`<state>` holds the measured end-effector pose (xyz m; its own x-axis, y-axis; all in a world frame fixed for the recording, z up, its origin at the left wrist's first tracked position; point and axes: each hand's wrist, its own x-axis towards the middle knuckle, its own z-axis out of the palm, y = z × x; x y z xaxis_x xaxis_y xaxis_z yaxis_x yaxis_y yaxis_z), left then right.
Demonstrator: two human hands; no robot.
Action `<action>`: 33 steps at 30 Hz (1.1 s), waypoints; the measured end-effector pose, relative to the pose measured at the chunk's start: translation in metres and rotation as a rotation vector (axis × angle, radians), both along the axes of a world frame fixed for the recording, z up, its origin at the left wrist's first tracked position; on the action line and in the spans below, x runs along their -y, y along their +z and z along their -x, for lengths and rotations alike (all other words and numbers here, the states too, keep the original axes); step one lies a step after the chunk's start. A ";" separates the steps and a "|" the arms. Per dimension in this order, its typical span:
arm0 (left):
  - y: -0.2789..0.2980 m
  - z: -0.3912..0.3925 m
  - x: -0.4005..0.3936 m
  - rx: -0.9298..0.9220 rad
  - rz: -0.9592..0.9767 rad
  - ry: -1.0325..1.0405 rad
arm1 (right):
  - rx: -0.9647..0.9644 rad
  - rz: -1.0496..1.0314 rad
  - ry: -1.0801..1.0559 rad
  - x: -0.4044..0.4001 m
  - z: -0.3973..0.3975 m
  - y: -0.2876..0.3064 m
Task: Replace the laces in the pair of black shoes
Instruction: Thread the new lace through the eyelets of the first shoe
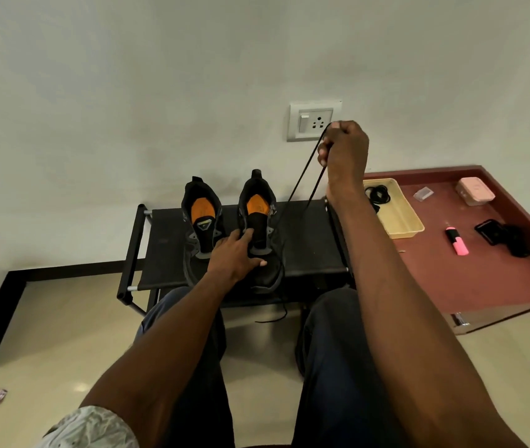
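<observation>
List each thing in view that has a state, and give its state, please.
Right hand: raised, grips black lace.
Black lace: pulled taut up from the right shoe.
Left hand: fingers rest on the right shoe.
Right shoe: partly unlaced.
Left shoe: no lace visible.
Yellow tray: holds coiled black laces.

On the black worktop [305, 247], the left hand [236, 253] presses the right-side black shoe [259, 227] beside its mate [200, 218], while the raised right hand [346, 147] grips a black lace [302, 176] pulled taut from it.

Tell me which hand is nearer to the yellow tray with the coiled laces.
Right. The right hand is raised gripping the black lace, just left of and above the yellow tray. The left hand rests on the right-side shoe, farther left on the rack.
</observation>
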<state>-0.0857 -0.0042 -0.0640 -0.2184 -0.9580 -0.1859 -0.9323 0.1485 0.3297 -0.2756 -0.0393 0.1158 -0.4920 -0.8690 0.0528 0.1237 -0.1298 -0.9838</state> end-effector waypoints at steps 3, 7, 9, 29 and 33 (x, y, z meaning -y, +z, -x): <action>0.001 0.004 0.002 0.018 -0.001 -0.001 | 0.059 0.022 0.015 -0.002 0.001 0.010; 0.002 0.007 0.007 0.056 0.003 -0.017 | 0.072 0.095 0.009 -0.004 0.001 0.020; 0.002 0.008 0.009 0.068 0.000 -0.021 | 0.056 0.119 -0.002 -0.004 0.004 0.025; -0.003 -0.006 -0.003 -0.147 -0.007 0.022 | -0.740 -0.633 0.314 -0.031 -0.011 -0.162; -0.004 -0.003 -0.003 -0.111 -0.016 0.009 | -0.882 -0.558 0.429 -0.037 -0.026 -0.188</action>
<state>-0.0825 -0.0011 -0.0682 -0.2301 -0.9570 -0.1765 -0.8913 0.1344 0.4331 -0.2494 -0.0024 -0.0717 -0.1304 -0.9680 -0.2143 -0.7148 0.2416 -0.6563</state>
